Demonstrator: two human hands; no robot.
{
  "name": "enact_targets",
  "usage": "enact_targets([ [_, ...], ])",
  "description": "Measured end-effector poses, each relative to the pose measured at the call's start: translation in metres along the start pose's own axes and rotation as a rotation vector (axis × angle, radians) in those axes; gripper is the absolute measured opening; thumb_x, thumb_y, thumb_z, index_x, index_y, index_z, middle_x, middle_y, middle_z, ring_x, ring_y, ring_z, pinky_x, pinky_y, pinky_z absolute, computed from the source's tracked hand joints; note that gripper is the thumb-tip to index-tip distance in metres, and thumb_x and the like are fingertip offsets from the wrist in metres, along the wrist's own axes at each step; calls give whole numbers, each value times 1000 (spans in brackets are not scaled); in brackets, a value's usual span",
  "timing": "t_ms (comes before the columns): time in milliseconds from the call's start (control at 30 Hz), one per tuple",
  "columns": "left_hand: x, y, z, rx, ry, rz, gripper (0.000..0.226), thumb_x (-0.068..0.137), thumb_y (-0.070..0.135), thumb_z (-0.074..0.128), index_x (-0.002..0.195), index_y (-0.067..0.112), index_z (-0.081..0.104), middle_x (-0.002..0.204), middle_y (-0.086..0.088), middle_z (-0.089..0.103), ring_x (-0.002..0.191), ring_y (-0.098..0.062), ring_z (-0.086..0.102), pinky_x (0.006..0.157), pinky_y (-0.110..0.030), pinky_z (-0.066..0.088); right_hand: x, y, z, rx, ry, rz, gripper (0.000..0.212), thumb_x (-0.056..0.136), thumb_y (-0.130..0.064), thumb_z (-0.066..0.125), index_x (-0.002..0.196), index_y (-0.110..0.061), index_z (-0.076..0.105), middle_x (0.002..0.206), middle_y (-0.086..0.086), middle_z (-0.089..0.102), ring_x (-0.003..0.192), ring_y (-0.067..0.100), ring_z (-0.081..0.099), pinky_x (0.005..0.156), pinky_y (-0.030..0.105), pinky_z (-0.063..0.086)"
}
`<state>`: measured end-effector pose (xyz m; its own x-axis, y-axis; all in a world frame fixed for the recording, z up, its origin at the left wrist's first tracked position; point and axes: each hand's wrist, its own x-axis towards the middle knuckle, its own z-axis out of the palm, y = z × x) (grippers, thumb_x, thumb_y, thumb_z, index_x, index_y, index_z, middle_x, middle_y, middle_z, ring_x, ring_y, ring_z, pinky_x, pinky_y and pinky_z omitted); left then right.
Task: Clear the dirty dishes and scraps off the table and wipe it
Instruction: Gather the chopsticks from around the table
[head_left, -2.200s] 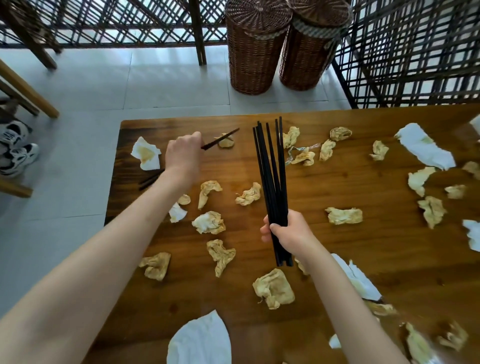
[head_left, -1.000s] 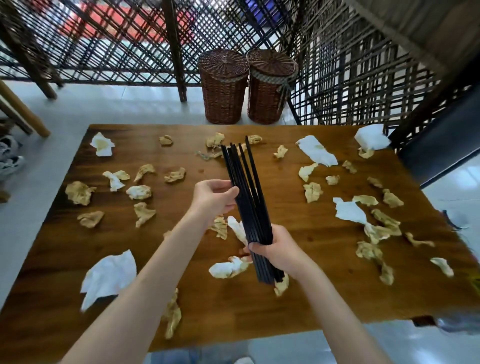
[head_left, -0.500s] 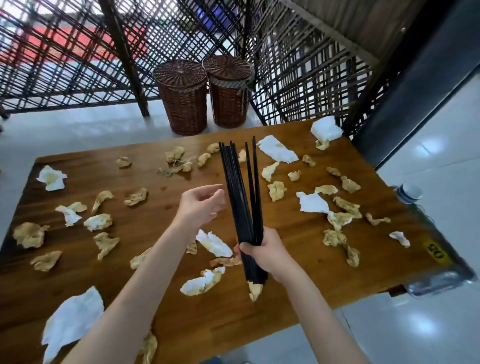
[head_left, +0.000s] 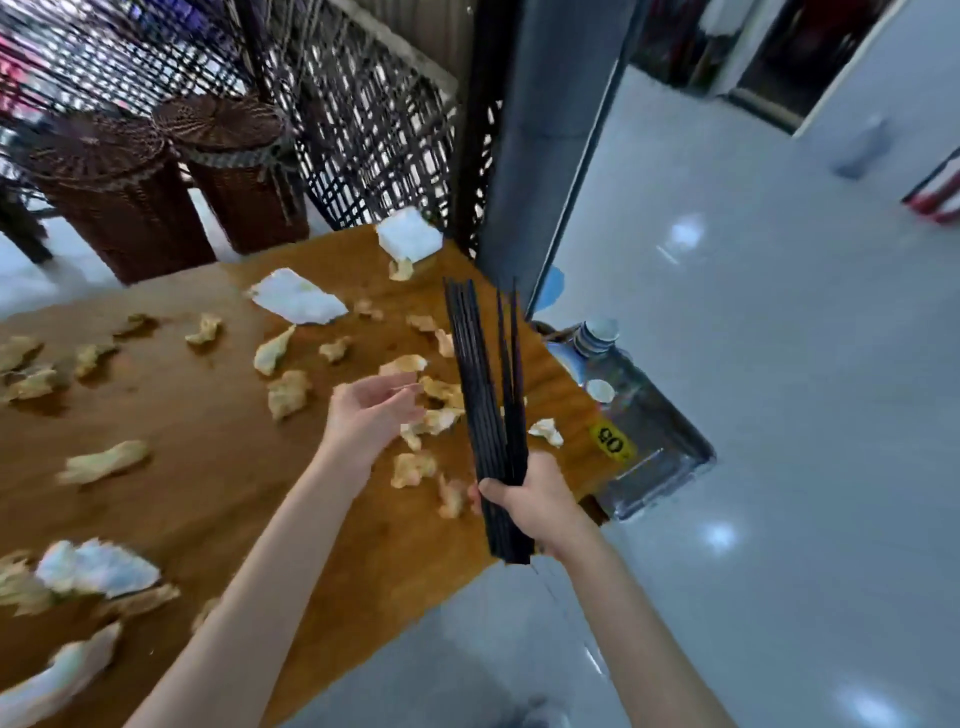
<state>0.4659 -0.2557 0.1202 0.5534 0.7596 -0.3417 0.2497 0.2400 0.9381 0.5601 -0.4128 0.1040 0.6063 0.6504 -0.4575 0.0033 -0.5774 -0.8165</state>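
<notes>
1. The right hand (head_left: 535, 499) is curled tightly round the lower part of a bundle of long black chopsticks (head_left: 488, 410), holding them nearly upright above the near right corner of the brown wooden table (head_left: 218, 457); their tips fan out slightly at the top.
2. The left hand (head_left: 371, 415) hangs above the table just left of the bundle, palm turned up, fingers loosely spread and holding nothing.
3. Crumpled, yellow-stained paper scraps (head_left: 288, 392) lie scattered over most of the tabletop, several right beneath the two hands.
4. Cleaner white napkins lie among them: one flat piece (head_left: 296, 304) toward the far edge, another (head_left: 409, 236) at the far right corner, and one (head_left: 96, 566) near the left foreground.
5. A yellow sticker printed "05" (head_left: 612, 441) sits at the table's right edge.
6. Beyond that edge, lower down, stands a grey metal tray (head_left: 670, 457) carrying white, blue-striped cups (head_left: 600, 332).
7. Two dark woven wicker baskets with lids (head_left: 156, 192) stand on the pale floor past the table, before a black lattice screen (head_left: 363, 119).
</notes>
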Motion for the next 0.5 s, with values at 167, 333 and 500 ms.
enact_targets([
  [167, 11, -9, 139, -16, -40, -56, 12, 91, 21, 60, 100, 25, 66, 109, -1, 67, 94, -13, 67, 76, -21, 49, 26, 53, -135, -62, 48, 32, 4, 82, -4, 65, 85, -6, 64, 89, 20, 70, 85, 35, 67, 82, 52, 52],
  [333, 32, -9, 232, 14, -29, -98, 18, 93, 12, 56, 106, 19, 65, 107, -1, 68, 90, -14, 68, 76, -30, 53, 58, 91, -226, 15, 26, 99, 10, 84, 4, 59, 93, 0, 60, 84, 19, 70, 69, 25, 69, 72, 39, 58],
  [500, 71, -11, 285, 24, 97, -140, 19, 93, 12, 56, 107, 20, 66, 102, 5, 67, 87, -9, 67, 66, -19, 46, 108, 112, -284, 27, -25, 131, 11, 85, 8, 57, 88, -2, 60, 73, 11, 68, 61, 21, 66, 53, 21, 54],
])
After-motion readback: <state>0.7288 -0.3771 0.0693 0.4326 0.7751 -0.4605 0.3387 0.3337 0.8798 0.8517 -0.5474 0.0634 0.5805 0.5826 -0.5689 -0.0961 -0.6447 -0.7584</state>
